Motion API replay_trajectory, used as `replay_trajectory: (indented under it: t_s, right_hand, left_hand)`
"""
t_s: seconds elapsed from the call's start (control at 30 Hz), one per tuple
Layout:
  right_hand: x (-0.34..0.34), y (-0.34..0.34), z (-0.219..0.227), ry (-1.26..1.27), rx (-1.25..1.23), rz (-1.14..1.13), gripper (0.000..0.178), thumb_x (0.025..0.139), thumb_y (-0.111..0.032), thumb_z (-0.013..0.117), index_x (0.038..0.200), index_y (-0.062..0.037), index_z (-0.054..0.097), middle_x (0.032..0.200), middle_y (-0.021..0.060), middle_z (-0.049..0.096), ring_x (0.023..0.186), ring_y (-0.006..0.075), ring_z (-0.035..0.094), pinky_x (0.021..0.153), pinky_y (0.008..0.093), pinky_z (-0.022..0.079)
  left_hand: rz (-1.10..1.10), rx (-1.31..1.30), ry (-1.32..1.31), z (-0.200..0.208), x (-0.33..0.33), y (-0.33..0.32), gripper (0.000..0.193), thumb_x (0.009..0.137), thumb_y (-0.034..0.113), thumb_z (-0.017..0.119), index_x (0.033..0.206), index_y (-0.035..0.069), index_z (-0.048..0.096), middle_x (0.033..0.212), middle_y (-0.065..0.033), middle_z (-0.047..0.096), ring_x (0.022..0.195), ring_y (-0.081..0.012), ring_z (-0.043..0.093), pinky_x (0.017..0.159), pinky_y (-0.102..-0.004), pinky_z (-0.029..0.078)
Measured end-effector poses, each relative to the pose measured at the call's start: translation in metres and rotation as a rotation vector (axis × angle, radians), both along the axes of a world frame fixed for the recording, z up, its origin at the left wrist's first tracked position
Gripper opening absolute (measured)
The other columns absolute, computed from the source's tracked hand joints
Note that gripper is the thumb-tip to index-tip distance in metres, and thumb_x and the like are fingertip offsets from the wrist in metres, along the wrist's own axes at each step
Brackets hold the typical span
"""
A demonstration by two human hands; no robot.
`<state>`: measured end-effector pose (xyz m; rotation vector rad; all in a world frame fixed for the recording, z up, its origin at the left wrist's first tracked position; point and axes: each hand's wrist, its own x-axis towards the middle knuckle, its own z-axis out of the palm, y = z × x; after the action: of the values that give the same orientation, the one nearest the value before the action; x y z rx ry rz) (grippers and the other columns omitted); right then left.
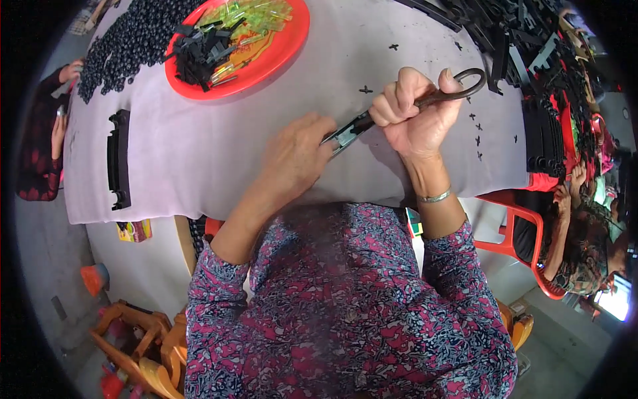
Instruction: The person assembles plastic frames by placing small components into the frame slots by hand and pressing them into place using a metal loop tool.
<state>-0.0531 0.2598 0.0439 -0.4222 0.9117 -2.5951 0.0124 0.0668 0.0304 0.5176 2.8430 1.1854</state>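
My left hand (298, 154) is closed over the lower end of a glossy black plastic strip (347, 135), held at a slant just above the table. In my right hand (422, 123) is a pair of dark metal scissors (436, 98), one loop handle standing out beyond the thumb. The curled fingers of that hand also meet the upper end of the strip. The blades are hidden, so I cannot tell whether they touch it. Small black cross-shaped pieces (365, 89) are scattered on the cloth beyond and to the right of my hands.
A red plate (269, 70) holds black clips and yellow-green clear strips. Black beads (133, 46) are heaped far left, above a long black bar (118, 159). Piled black parts (505, 40) cover the far right. Other people sit at both sides; a red chair (515, 211) stands right.
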Motion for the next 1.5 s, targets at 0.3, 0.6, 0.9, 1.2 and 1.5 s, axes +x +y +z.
replay_trajectory:
  t_s: [0.3, 0.6, 0.9, 1.2, 1.5]
  right_hand:
    - [0.010, -0.017, -0.012, -0.080, 0.030, 0.035, 0.065, 0.089, -0.065, 0.036, 0.059, -0.0083, 0.038, 0.048, -0.0045, 0.022, 0.045, 0.0102, 0.016, 0.045, 0.0292, 0.014]
    - [0.008, -0.020, -0.013, -0.096, 0.007, 0.053, 0.065, 0.090, -0.064, 0.035, 0.058, -0.0087, 0.040, 0.047, -0.0064, 0.020, 0.045, 0.0093, 0.015, 0.045, 0.0288, 0.014]
    - [0.010, -0.021, -0.013, -0.112, 0.029, 0.049, 0.065, 0.088, -0.065, 0.036, 0.056, -0.0082, 0.039, 0.047, -0.0071, 0.020, 0.044, 0.0089, 0.014, 0.044, 0.0286, 0.013]
    - [0.011, -0.027, -0.014, 0.020, 0.105, 0.102, 0.064, 0.089, -0.063, 0.035, 0.058, -0.0080, 0.040, 0.048, -0.0068, 0.022, 0.046, 0.0088, 0.016, 0.045, 0.0283, 0.014]
    - [0.012, -0.024, -0.012, 0.003, 0.030, 0.103, 0.063, 0.091, -0.061, 0.031, 0.060, -0.0071, 0.042, 0.049, -0.0061, 0.022, 0.047, 0.0089, 0.018, 0.046, 0.0276, 0.016]
  left_hand:
    - [-0.020, 0.065, 0.099, -0.008, 0.003, -0.003, 0.013, 0.086, 0.013, 0.063, 0.091, 0.003, 0.056, 0.079, -0.0141, 0.051, 0.077, -0.0349, 0.054, 0.067, -0.0439, 0.042]
    - [-0.002, 0.051, 0.128, -0.006, 0.001, -0.001, 0.012, 0.080, 0.009, 0.064, 0.088, 0.005, 0.056, 0.081, -0.0136, 0.053, 0.080, -0.0360, 0.057, 0.067, -0.0473, 0.045]
    - [-0.020, 0.073, 0.142, -0.007, 0.001, -0.001, 0.014, 0.083, 0.009, 0.065, 0.092, 0.001, 0.056, 0.080, -0.0141, 0.051, 0.076, -0.0350, 0.055, 0.066, -0.0437, 0.043]
    - [-0.047, 0.083, 0.149, -0.011, -0.001, -0.001, 0.017, 0.082, 0.006, 0.064, 0.098, 0.002, 0.059, 0.083, -0.0151, 0.053, 0.080, -0.0356, 0.057, 0.070, -0.0429, 0.044]
    - [-0.014, 0.051, 0.066, -0.003, 0.001, -0.001, 0.014, 0.084, 0.007, 0.063, 0.096, 0.002, 0.058, 0.082, -0.0153, 0.052, 0.081, -0.0352, 0.056, 0.070, -0.0425, 0.044]
